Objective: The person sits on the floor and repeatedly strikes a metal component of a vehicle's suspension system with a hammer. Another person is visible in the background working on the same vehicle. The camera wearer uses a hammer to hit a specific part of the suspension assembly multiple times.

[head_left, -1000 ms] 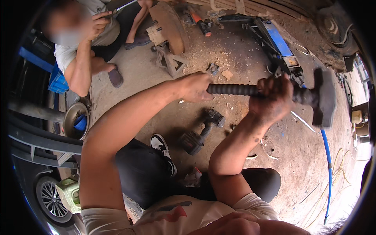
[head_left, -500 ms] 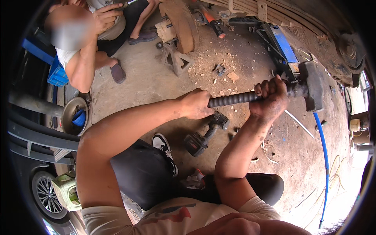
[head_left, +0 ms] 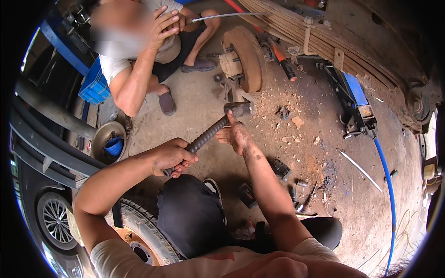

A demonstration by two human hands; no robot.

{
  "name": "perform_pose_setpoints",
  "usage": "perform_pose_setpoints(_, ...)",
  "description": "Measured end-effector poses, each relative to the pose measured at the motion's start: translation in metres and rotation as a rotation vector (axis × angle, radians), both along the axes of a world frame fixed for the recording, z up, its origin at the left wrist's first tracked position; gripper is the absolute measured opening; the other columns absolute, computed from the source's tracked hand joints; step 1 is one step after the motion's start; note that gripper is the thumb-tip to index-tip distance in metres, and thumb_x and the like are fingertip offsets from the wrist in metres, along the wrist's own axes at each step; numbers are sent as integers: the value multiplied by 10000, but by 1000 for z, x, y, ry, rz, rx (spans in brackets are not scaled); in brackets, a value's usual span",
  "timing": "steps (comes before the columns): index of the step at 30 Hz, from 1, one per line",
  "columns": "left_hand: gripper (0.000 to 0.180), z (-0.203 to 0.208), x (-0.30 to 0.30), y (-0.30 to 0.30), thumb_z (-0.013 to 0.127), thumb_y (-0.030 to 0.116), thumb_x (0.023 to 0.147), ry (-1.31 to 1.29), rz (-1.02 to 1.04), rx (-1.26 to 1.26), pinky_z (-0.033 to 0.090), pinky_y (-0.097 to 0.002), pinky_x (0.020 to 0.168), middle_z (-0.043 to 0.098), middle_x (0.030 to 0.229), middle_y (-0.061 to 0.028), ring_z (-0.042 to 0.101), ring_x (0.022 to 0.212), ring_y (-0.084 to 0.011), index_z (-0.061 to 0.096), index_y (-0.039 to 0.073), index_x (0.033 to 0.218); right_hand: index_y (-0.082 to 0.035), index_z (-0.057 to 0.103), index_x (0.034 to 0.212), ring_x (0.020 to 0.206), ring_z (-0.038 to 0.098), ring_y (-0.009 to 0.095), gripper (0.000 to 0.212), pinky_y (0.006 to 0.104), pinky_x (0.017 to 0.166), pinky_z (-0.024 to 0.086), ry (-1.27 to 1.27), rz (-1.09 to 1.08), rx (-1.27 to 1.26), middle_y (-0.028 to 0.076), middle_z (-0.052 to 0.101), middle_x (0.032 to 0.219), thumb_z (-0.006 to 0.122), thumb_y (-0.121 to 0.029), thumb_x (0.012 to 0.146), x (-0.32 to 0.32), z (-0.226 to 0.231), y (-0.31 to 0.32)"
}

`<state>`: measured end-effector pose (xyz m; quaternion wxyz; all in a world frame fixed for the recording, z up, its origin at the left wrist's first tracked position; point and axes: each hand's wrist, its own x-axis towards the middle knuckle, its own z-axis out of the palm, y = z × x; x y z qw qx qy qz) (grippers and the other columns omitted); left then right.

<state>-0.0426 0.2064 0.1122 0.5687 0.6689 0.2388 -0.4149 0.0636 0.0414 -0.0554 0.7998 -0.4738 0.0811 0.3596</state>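
Observation:
A sledgehammer point(head_left: 204, 138) with a ribbed steel handle slants across in front of me, its dark head point(head_left: 239, 109) at the far right end. My left hand point(head_left: 175, 157) is closed around the lower handle, close to its end. Just below the head, my right hand point(head_left: 237, 135) lies against the handle with its thumb up beside the neck and its fingers stretched out rather than wrapped. Beyond the hammer head stands a rusty brake drum with its hub point(head_left: 250, 58), over a metal stand point(head_left: 236, 90).
A co-worker squats at far left, a hand point(head_left: 168, 25) raised near a thin metal rod point(head_left: 227, 16). Rusty leaf springs point(head_left: 296, 30) cross the upper right. A blue jack point(head_left: 356, 90) with a hose, a cordless tool point(head_left: 248, 194) and a tyre point(head_left: 160, 227) lie around me.
The hammer has swung from the right to the left and its head is now nearer the drum. My left hand has come back toward me; my right hand has moved left and its fingers have loosened.

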Motion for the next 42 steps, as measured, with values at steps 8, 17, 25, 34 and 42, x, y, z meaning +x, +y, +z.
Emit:
perform_pose_setpoints(8,140,14,-3,45,597,66,795,-93,305,-28,324,-276,358,417,595,-13,390,434,-101,476,48,728,-36,567,884,635,607,203,506,322,648,496,-74,81,-54,102,628,728,414,-517,925,9,-15,9)
perform_pose_setpoints(17,98,23,-2,65,576,100,799,-120,432,-86,293,-239,357,413,604,15,356,428,-69,496,56,762,-68,528,735,477,556,141,299,274,482,485,-109,32,-44,35,561,572,547,-312,907,1,-17,28)
perform_pose_setpoints(25,292,-69,7,126,546,126,801,-416,472,134,422,-282,504,481,719,-36,477,570,-140,462,55,1072,-68,525,740,469,538,136,297,279,476,483,-53,-19,-181,22,540,562,545,-317,903,5,-53,9)
perform_pose_setpoints(34,359,-244,-49,49,611,305,874,-214,18,-11,477,-272,578,608,841,-85,591,660,-142,550,0,1052,-42,526,777,451,496,146,262,290,449,448,68,-53,-316,28,472,538,555,-283,878,-19,-127,14)
perform_pose_setpoints(42,363,-313,-67,10,595,403,863,-177,16,-154,402,-271,462,571,655,-44,551,503,-129,571,40,864,-6,530,768,400,415,143,280,295,380,367,112,-94,-340,39,430,516,575,-267,860,-40,-165,18)
